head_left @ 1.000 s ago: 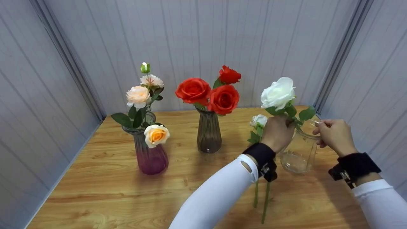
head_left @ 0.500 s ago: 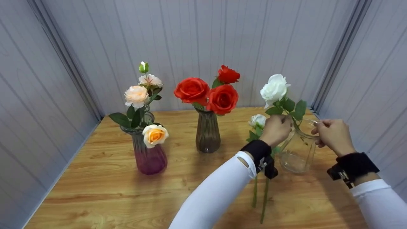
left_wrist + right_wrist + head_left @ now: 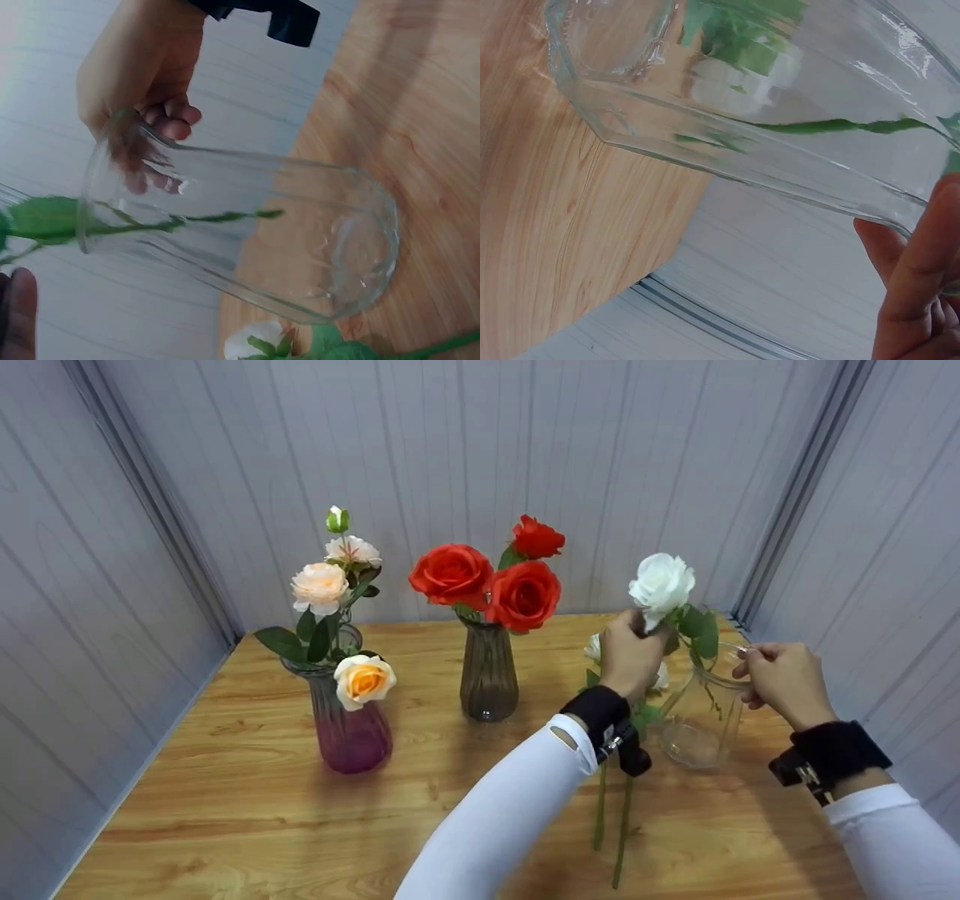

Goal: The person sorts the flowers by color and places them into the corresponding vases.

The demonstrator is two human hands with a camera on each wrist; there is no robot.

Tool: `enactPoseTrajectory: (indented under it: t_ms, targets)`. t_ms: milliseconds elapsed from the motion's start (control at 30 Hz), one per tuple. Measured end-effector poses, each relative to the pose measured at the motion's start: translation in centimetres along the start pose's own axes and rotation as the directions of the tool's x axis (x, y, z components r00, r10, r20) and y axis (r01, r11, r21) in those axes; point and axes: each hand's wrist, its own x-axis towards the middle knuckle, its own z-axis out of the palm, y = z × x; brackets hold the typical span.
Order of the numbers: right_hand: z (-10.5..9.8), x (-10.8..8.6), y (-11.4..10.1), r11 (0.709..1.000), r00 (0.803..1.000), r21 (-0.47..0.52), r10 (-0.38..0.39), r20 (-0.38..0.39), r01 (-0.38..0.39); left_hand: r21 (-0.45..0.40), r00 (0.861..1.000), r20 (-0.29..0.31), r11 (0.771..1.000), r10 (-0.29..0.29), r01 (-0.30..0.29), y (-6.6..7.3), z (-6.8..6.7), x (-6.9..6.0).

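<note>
The left hand (image 3: 631, 658) pinches a white rose (image 3: 663, 583) just below its bloom, at the mouth of a clear glass vase (image 3: 694, 742). In the left wrist view the rose's thin green stem (image 3: 225, 217) lies inside the upper part of the vase (image 3: 337, 176), its lower end above the base. The right hand (image 3: 786, 681) pinches the vase's rim from the right; its fingers (image 3: 911, 277) show at the glass in the right wrist view. Beneath the left forearm, more white flowers with green stems (image 3: 622, 840) lie on the table, partly hidden by the hand.
A brown ribbed vase (image 3: 489, 675) with red roses (image 3: 525, 594) stands at the middle. To its left is a grey and purple vase (image 3: 352, 735) holding peach flowers (image 3: 320, 587) and a yellow-orange rose (image 3: 365, 681). Grey panel walls (image 3: 450, 450) enclose the wooden table (image 3: 247, 810).
The white rose has come down, its stem further inside the clear vase. The left hand has shifted slightly left and up, uncovering a white bloom beside it. The right hand stays at the rim.
</note>
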Motion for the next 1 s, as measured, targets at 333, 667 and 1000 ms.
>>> enactPoseTrajectory:
  t_ms: [333,667,1000]
  targets:
    - [0.4,0.2,-0.1,1.0,1.0,0.014,0.023,0.006,-0.023,-0.056,0.964,0.242,0.991,-0.107,0.124,-0.4,-0.4,-0.4]
    - [0.2,0.1,0.0,1.0,1.0,0.02,0.02,0.004,-0.02,0.261,0.931,0.32,0.961,-0.179,0.095,-3.6,-3.8,0.3]
    - [0.1,0.2,-0.1,1.0,1.0,0.023,0.013,-0.014,-0.013,0.614,0.92,0.273,0.787,-0.282,0.059,-7.4,-5.4,-0.1]
